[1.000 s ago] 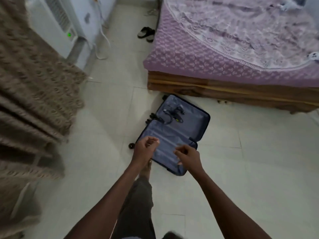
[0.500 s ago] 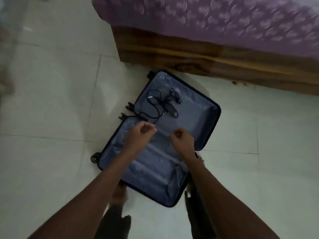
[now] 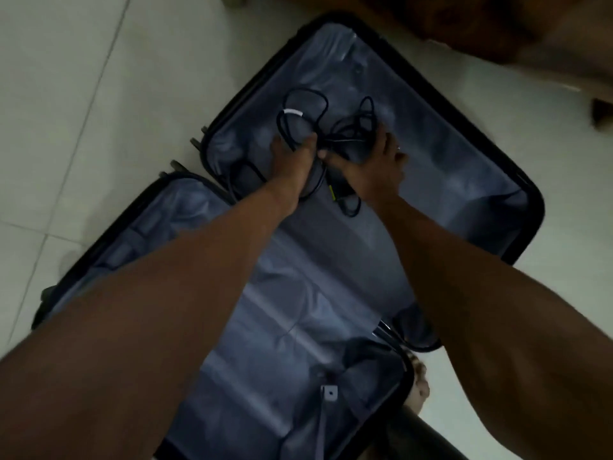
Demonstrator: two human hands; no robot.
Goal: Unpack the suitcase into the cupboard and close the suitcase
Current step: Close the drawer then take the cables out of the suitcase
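A dark suitcase [image 3: 527,207] lies open flat on the tiled floor, its grey-blue lining showing in both halves. In the far half sits a tangle of black cables [image 3: 305,104] with a white band on one loop. My left hand [image 3: 293,161] and my right hand [image 3: 371,164] are both down on the tangle, side by side, fingers curled into the cables. A small dark adapter with a yellow mark [image 3: 335,190] lies under my right wrist. The near half holds only its lining and a strap with a buckle [image 3: 329,392].
The wooden bed base [image 3: 481,24] runs along the top right, close to the suitcase's far corner. Pale floor tiles [image 3: 83,94] stretch to the left. Suitcase wheels [image 3: 175,166] stick out on the left side. My bare foot [image 3: 419,390] stands by the near right edge.
The view has dropped much closer to the suitcase. Both hands moved from above the near half forward into the far half and closed on the cable tangle.
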